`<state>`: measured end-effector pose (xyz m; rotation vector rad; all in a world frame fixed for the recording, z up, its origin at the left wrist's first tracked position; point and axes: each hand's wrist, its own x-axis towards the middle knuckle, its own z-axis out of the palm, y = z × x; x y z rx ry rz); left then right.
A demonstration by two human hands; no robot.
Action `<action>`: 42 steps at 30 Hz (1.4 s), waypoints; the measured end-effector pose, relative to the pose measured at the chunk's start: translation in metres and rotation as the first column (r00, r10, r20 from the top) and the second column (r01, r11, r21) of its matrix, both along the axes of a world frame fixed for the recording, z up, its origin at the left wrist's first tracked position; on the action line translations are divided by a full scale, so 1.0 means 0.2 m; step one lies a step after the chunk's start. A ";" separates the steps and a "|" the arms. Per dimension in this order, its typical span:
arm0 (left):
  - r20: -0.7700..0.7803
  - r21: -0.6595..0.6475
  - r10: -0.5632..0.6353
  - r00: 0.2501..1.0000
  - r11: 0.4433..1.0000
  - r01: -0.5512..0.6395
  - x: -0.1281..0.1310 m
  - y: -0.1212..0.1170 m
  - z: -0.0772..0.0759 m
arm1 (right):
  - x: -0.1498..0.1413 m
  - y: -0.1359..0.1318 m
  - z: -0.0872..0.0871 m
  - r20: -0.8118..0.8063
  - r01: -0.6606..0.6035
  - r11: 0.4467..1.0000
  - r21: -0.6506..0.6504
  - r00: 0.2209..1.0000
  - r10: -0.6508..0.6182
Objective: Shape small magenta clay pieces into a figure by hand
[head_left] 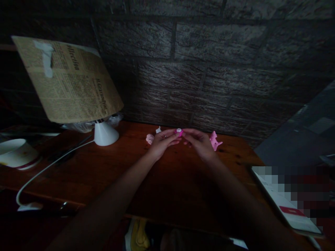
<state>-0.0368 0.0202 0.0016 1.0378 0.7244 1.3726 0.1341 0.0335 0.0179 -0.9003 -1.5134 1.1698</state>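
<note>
My left hand (162, 142) and my right hand (199, 142) meet over the far middle of a wooden table (110, 167). Together their fingertips pinch a small pink and white piece (179, 131). A pink toy figure (214, 140) lies just right of my right hand. Just left of my left hand lie a pale pink lump (149, 138) and a small white scrap (158, 130). Both hands have their fingers closed on the small piece.
A white lamp base (105, 134) with a newspaper-print shade (69, 82) stands at the left, its white cable (44, 170) running to the front edge. A white dish (15, 153) sits far left. A phone or tablet (288, 204) lies at the right. A brick wall stands behind.
</note>
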 end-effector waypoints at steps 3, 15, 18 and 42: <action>-0.012 -0.001 0.010 1.000 1.000 -0.010 0.00 0.00 0.00 | 0.00 0.00 -0.01 0.004 -0.002 1.000 0.016 1.000 0.002; -0.043 0.071 0.055 0.998 0.996 -0.052 0.00 0.01 -0.03 | 0.02 0.01 0.00 0.000 -0.036 0.999 0.025 0.999 0.036; -0.038 0.082 0.077 0.996 0.994 -0.074 0.00 0.01 -0.03 | 0.02 0.01 0.00 -0.012 -0.041 0.997 0.059 0.999 0.042; -0.052 0.156 0.073 0.996 0.986 -0.064 -0.02 0.00 0.01 | 0.02 0.00 0.01 0.022 -0.083 0.966 0.243 0.997 0.080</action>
